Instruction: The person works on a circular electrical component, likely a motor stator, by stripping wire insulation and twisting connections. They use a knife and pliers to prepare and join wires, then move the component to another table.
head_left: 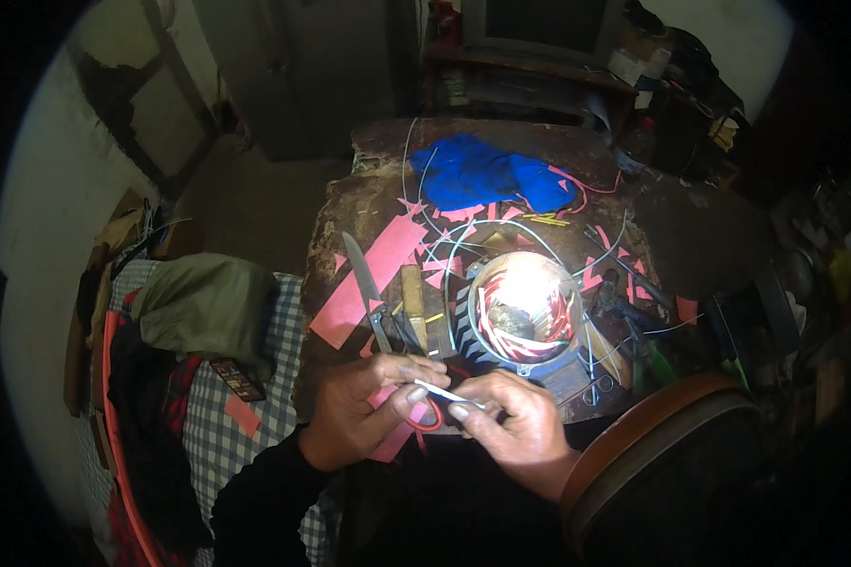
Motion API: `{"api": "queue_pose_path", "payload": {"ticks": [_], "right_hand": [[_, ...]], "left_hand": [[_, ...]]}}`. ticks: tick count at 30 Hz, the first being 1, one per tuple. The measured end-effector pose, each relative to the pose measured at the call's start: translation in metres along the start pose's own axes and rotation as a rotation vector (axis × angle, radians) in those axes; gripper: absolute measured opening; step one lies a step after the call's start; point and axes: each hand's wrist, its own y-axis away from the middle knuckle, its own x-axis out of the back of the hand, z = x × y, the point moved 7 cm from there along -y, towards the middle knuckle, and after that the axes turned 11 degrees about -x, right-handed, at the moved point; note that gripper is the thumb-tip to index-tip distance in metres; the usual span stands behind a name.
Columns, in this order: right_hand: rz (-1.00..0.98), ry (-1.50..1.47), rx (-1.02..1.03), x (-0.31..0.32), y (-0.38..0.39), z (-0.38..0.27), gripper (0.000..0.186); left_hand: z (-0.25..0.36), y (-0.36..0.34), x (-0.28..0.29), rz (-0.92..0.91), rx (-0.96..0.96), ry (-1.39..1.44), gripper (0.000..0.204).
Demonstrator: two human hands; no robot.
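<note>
A thin white strip [444, 390] stretches between my two hands near the table's front edge. My left hand [364, 408] pinches its left end between thumb and fingers. The thumb and fingers of my right hand [515, 425] close on its right end. Just below the strip, by my left thumb, curves a red loop [432, 422]; what it belongs to is partly hidden. Beyond my hands stands a round, finned motor housing [473, 326] with red and white wires [529, 342] inside, brightly lit. Large scissors [362, 274] lie beyond my left hand, blade pointing away.
Pink sheet [378, 274] and scraps cover the worn table [336, 213]. A blue cloth [473, 175] lies at the back, with yellow sticks [547, 219] nearby. Pliers-like tools [624, 307] and small scissors [596, 389] sit right. A checked cloth [222, 430] is at left.
</note>
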Motion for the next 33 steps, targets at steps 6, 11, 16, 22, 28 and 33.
{"api": "queue_pose_path", "payload": {"ticks": [6, 11, 16, 22, 28, 33], "right_hand": [[0.085, -0.051, -0.066, 0.048, 0.015, 0.001, 0.015], [-0.022, -0.513, -0.138, 0.051, 0.008, 0.012, 0.020], [0.071, -0.439, -0.100, 0.072, 0.005, 0.003, 0.011], [0.331, -0.381, 0.070, 0.130, -0.013, -0.005, 0.017], [0.363, -0.397, 0.078, 0.134, -0.028, 0.009, 0.019], [0.374, -0.421, 0.137, 0.128, -0.033, 0.007, 0.017]], "left_hand": [[-0.009, -0.007, -0.025, -0.211, 0.192, -0.108, 0.018], [-0.002, -0.025, -0.045, -0.199, 0.232, -0.038, 0.018], [0.000, -0.057, -0.062, -0.132, 0.065, -0.099, 0.023], [0.001, -0.107, -0.071, -0.030, -0.390, -0.565, 0.030], [-0.012, -0.124, -0.087, -0.089, -0.423, -0.602, 0.025], [-0.014, -0.123, -0.086, -0.074, -0.481, -0.633, 0.022]]}}
